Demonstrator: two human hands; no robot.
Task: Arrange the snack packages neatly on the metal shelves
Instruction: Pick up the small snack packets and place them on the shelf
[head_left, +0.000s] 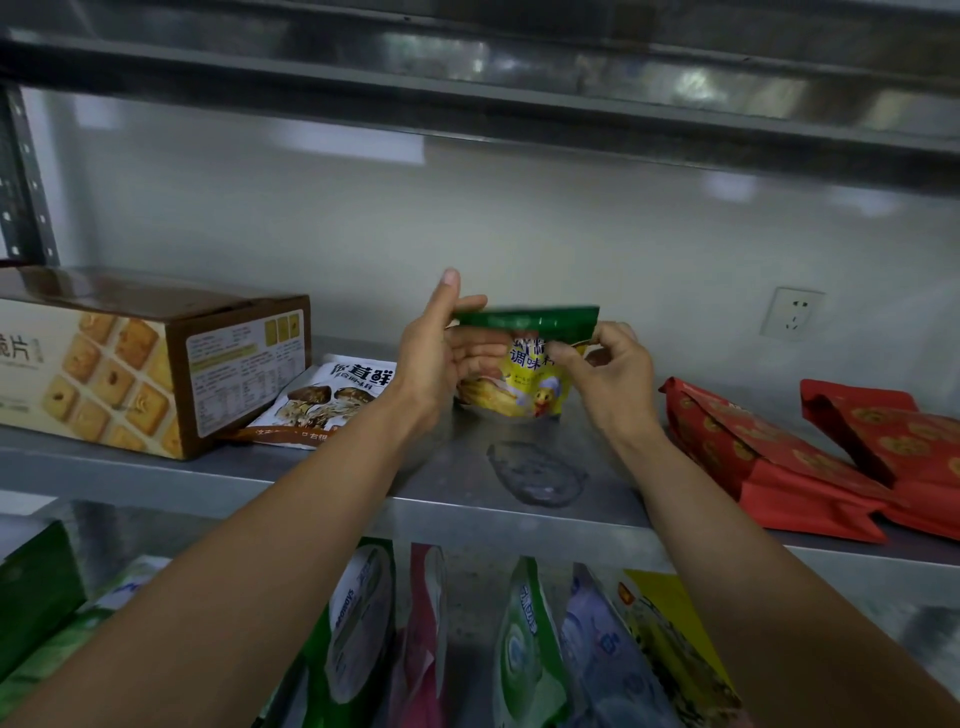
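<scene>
A yellow snack pouch with a green top stands upright on the metal shelf, near the back wall. My left hand holds its upper left edge, thumb pointing up. My right hand pinches the pouch's upper right edge. A white mushroom-print packet lies flat to the left, partly under a biscuit box. Two red packets lie on the shelf to the right.
The lower shelf holds several upright pouches, among them a green and white one, a pink one and a yellow one. Another shelf runs overhead. A wall socket sits on the back wall at right.
</scene>
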